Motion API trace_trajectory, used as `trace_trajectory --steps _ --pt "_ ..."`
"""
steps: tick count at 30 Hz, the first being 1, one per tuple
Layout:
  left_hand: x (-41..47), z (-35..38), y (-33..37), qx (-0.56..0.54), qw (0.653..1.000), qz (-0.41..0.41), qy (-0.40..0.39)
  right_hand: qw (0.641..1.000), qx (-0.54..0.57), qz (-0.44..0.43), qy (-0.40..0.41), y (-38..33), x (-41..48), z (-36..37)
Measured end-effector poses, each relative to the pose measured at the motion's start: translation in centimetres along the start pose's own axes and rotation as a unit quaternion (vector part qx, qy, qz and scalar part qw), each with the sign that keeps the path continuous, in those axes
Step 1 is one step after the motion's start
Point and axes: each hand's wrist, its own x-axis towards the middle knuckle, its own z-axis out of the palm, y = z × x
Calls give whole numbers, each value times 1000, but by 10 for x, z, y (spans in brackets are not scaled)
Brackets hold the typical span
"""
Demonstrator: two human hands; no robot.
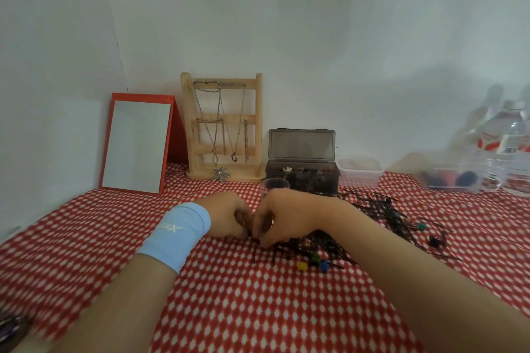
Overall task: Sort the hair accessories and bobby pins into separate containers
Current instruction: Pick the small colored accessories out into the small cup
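Note:
A heap of black bobby pins [372, 215] spreads over the red checked cloth to the right of my hands. Small coloured claw clips [312, 262] lie at its near edge, and a black clip [436, 241] lies further right. My left hand [226, 215], with a light blue wristband, and my right hand [275, 218] meet at the fingertips, pinching dark bobby pins [253, 238] between them just above the cloth. Behind my hands stands a small clear cup [274, 184]. A dark box [302, 178] with its lid up holds small accessories.
A red-framed mirror [137, 143] and a wooden jewellery stand [222, 126] with necklaces lean at the wall. A white tub [360, 170], a clear tray [453, 180] with dark and pink items and plastic bottles [507, 146] stand at the back right.

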Motion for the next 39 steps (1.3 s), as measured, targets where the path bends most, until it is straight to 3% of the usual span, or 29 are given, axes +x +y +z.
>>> trace_trajectory --steps 3,7,14,20,23,27,31,39 --pt "7 -6 -3 -45 998 9 39 997 14 14 68 12 0 -18" --pt "37 -20 2 -77 984 -13 161 977 37 79 197 39 12 -40" --pt "82 -22 14 -100 970 -36 220 965 58 137 217 66 34 -39" --pt "83 -7 24 -81 978 19 193 957 39 131 255 71 5 -43" --pt "71 -1 39 -104 976 69 178 974 15 128 186 66 -24 -48" --pt "52 8 62 -96 987 122 45 982 -57 164 73 68 -48 -43" --pt "43 16 74 -65 988 134 -45 980 -48 184 63 71 -56 -28" --pt "47 24 72 -22 989 144 -27 980 -54 181 57 71 -55 -18"
